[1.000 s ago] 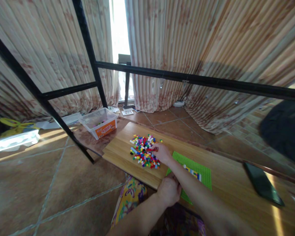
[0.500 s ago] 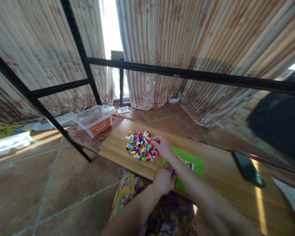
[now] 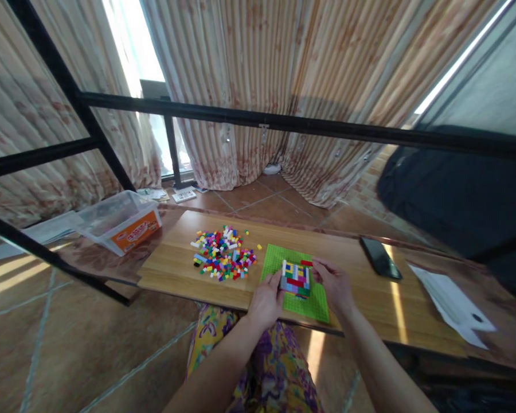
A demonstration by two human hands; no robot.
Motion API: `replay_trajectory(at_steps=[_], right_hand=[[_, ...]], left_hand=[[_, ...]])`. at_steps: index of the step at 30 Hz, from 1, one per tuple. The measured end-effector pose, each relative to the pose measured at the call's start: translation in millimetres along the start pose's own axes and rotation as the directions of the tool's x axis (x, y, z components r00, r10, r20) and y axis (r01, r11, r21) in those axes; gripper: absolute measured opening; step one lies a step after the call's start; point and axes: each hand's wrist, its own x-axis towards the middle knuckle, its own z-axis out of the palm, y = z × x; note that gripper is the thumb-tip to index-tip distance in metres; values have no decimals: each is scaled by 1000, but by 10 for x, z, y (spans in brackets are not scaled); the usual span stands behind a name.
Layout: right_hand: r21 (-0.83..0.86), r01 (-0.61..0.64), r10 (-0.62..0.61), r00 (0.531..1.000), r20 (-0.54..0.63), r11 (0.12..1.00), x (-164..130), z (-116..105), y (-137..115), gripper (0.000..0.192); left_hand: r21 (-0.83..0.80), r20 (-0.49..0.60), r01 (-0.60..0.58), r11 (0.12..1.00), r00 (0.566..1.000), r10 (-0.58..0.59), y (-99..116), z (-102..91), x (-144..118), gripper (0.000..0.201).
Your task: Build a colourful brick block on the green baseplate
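A red brick (image 3: 307, 263) is pinched in the right hand (image 3: 335, 284) fingers just above the brick build (image 3: 296, 279), steadied by left hand (image 3: 266, 298) fingers closed on its left edge.

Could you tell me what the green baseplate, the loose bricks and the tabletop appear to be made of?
Green baseplate: likely plastic, matte, uniformly bright. Loose bricks: apparently glossy moulded plastic in saturated colours. Tabletop: wood or wood-look laminate, with visible grain and smooth sheen.

Bright daylight floods through the window (image 3: 131, 46) at eleven o'clock, blown out; sun streaks cross the table (image 3: 395, 298); edges bend and blur.
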Motion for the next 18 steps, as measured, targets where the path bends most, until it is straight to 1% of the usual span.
replay_trajectory(at_steps=[3, 6, 8, 10, 12, 14, 18], right_hand=[[-4, -34, 34, 997, 74, 999, -18, 25, 38, 49], [-109, -33, 49, 988, 146, 994, 30, 68, 25, 51], [-247, 27, 13, 987, 159, 969, 73, 93, 3, 44], [-398, 135, -67, 981, 181, 907, 110, 115, -12, 36], [-492, 232, -146, 968, 206, 839, 132, 133, -5, 32], [-518, 276, -189, 958, 214, 810, 139, 146, 28, 32], [-523, 316, -223, 946, 234, 791, 122, 138, 120, 34]], left_hand=[[-13, 4, -3, 1000, 1000, 3, 4, -9, 4, 55], [-29, -3, -13, 999, 1000, 13, -1, -6, 4, 53], [-26, -6, -11, 1000, 1000, 11, -6, -1, 3, 52], [-19, -9, -5, 1000, 1000, 4, -8, 3, 3, 52], [-16, -9, -2, 1000, 1000, 2, -9, 6, 4, 53], [-16, -5, -6, 1000, 1000, 6, -12, 8, 4, 54], [-19, 2, -7, 1000, 1000, 8, -18, 7, 2, 56]])
